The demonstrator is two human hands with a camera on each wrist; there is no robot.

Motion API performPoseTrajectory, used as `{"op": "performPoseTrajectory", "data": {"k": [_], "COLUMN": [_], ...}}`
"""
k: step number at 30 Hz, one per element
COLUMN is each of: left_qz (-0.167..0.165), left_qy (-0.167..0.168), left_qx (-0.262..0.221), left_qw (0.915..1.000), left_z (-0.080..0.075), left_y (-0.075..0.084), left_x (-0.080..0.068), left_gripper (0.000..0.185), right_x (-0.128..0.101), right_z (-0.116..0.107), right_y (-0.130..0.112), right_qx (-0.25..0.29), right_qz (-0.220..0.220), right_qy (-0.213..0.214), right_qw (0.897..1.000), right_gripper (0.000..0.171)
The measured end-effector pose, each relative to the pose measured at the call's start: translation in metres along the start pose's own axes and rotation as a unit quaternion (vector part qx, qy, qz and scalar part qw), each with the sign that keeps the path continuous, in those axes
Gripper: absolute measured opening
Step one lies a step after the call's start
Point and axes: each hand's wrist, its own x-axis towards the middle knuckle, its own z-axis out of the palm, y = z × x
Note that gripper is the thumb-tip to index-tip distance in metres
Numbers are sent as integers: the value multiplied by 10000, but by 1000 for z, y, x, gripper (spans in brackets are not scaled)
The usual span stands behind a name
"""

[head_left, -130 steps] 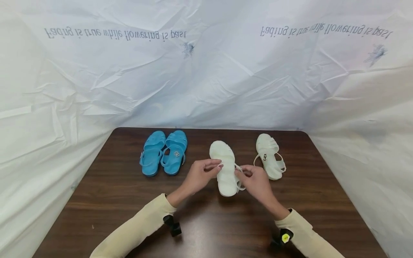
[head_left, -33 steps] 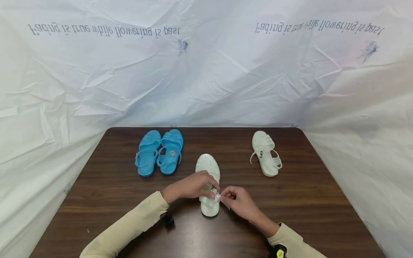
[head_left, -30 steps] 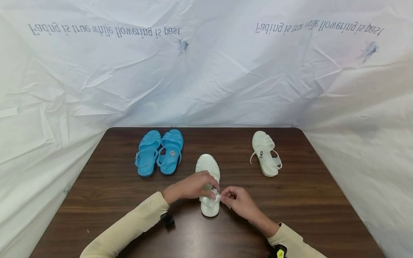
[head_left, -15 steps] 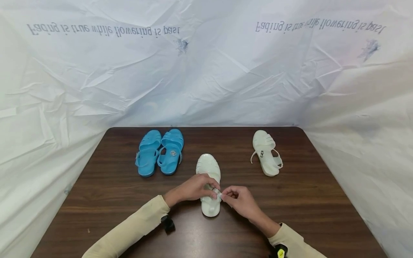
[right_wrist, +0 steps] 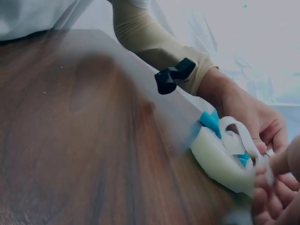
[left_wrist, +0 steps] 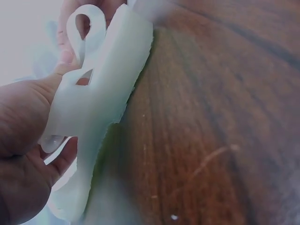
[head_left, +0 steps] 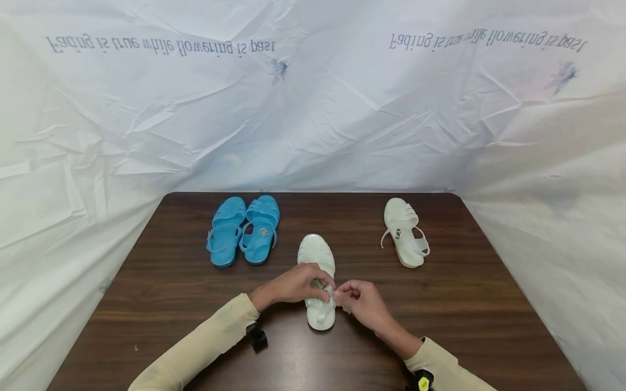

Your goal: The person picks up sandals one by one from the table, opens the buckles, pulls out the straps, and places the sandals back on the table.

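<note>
A white strappy sandal (head_left: 315,251) stands sole down at the middle of the table, toe pointing away. My left hand (head_left: 295,283) reaches over its left side, thumb and fingers gripping the upper by the small metal buckle (head_left: 329,289). On the right side, my right hand (head_left: 365,304) pinches the ankle strap's end at the buckle, and its fingertips hide most of that end. In the left wrist view the heel strap (left_wrist: 93,26) rises in a loop above the sandal. The right wrist view shows both hands' fingertips meeting at the strap (right_wrist: 243,136).
The matching white sandal (head_left: 409,250) lies at the back right, its strap loose. A pair of blue sandals, one on the left (head_left: 225,241) and one on the right (head_left: 259,245), stands at the back left. A white sheet (head_left: 313,119) hangs behind the dark wooden table (head_left: 195,309).
Over four seconds ago both hands held the white sandal farther off, its straps turned right; it has come nearer and stands sole down. In the last second the hands have barely shifted at the buckle.
</note>
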Motion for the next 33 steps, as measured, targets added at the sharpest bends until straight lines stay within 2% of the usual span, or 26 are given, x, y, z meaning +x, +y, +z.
{"op": "performPoseTrajectory", "data": {"k": [4,7,15,20,26,30,33], "left_qz": [-2,-22,-100,-125,-66,26,39], "left_qy": [-85,-75,-9,21,25,27,37], "left_qx": [25,-28,-291,-120,67,75,-36], "left_qw": [10000,10000,9995,9998,10000,10000,10000], "left_z": [-1,0,1,1,0,0,1], "left_y": [0,-1,-1,1,2,0,-2], "left_x": [1,3,3,4,2,0,-2], "left_gripper": [30,32,33,30,30,28,27], "right_x": [-1,-2,0,2,3,2,0], "right_z": [-2,-3,-2,-2,0,3,3], "right_y": [3,5,4,1,-3,-3,0], "right_qx": [297,340,121,-236,-595,-552,-243], "right_qz": [266,292,28,-230,-298,-346,-282], "right_qy": [-259,-241,-133,6,160,155,22], "right_qw": [9989,9987,9998,9995,9977,9978,9993], "right_gripper": [16,16,12,10,10,9,10]}}
